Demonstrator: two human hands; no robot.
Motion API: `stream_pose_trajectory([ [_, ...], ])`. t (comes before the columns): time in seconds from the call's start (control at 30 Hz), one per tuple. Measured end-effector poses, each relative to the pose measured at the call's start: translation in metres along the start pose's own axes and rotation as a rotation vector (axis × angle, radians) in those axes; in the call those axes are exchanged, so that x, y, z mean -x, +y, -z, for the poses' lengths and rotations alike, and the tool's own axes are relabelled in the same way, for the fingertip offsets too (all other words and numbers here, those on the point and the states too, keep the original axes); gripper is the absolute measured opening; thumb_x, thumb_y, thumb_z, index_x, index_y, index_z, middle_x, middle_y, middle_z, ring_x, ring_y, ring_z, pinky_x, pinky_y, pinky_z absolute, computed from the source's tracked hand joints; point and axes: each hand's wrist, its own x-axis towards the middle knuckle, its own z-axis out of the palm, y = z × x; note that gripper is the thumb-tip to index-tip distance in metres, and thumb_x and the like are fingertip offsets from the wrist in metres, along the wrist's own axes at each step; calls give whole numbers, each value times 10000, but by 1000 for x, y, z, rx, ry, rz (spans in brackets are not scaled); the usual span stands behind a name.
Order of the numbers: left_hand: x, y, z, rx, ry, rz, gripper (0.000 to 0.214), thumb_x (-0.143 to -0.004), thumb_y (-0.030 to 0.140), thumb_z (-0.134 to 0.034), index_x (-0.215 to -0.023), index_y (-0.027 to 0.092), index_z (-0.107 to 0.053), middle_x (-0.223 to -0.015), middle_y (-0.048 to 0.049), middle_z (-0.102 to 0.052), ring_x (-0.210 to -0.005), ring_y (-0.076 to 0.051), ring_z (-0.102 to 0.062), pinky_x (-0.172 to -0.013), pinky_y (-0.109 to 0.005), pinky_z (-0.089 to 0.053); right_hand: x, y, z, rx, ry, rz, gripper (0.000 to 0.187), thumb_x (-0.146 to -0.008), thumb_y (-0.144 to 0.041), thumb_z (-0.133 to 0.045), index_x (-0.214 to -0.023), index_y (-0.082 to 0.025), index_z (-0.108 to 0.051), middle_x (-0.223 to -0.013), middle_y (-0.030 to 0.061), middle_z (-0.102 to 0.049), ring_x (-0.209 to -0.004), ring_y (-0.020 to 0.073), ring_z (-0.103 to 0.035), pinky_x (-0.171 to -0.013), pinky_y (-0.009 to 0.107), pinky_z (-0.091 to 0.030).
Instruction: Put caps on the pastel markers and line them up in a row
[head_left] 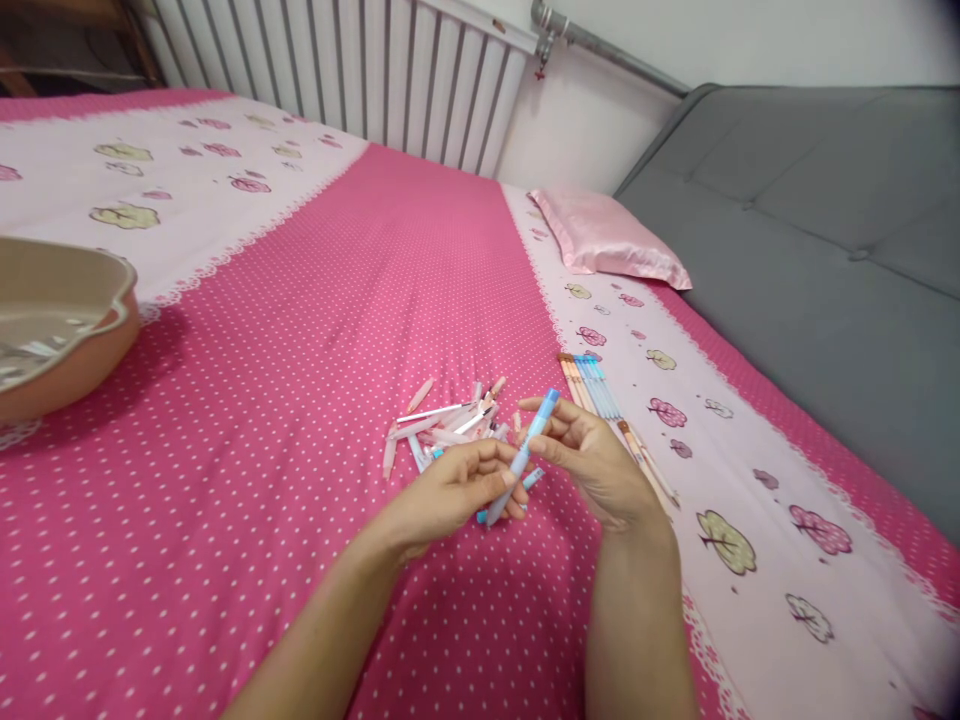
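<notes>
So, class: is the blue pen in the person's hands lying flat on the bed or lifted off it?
Lifted. The blue pen slants upward, held between the left hand and right hand, above the loose pen parts on the bedspread.

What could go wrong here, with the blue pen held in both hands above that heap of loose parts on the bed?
1. The blue pen is pinched only by fingertips of the left hand and right hand; it could slip into the loose pile below.
2. Small pieces on the soft pink bedspread may roll or scatter if it shifts.
3. A wrist could brush the neat row of pens out of line.
</notes>
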Motion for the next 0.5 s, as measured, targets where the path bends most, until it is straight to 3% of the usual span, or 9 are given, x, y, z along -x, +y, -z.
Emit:
stream_pose_trajectory([
  [0.17, -1, -2, 1, -1, -1, -20, 282, -783, 386, -607, -905, 141, -538, -738, -47, -628, -655, -134, -587, -610, -267, -421, -1, 1, -3, 40, 29, 17, 377, -663, -271, -755, -1012, -237, -615, -738, -32, -617, -694, 99, -576, -677, 228, -456],
  [0.37, 0, -2, 4, 11, -24, -29, 269, -813, 387, -565, -920, 141, -541, -771, -52, -631, -699, -137, -596, -662, -279, -438, 1, -3, -4, -49, -60, 45, 434, -745, -259, -680, -1157, -262, -545, -1118, 40, -614, -985, 154, -574, -852, 294, -452],
  [0.5, 1, -2, 5, -2, -38, -41, 234, -841, 361, -528, -912, 140, -558, -792, -60, -641, -721, -145, -604, -700, -295, -448, 3, -5, -2, -70, -102, 44, 464, -779, -261, -641, -1222, -256, -504, -1100, 61, -638, -917, 163, -604, -844, 333, -460],
])
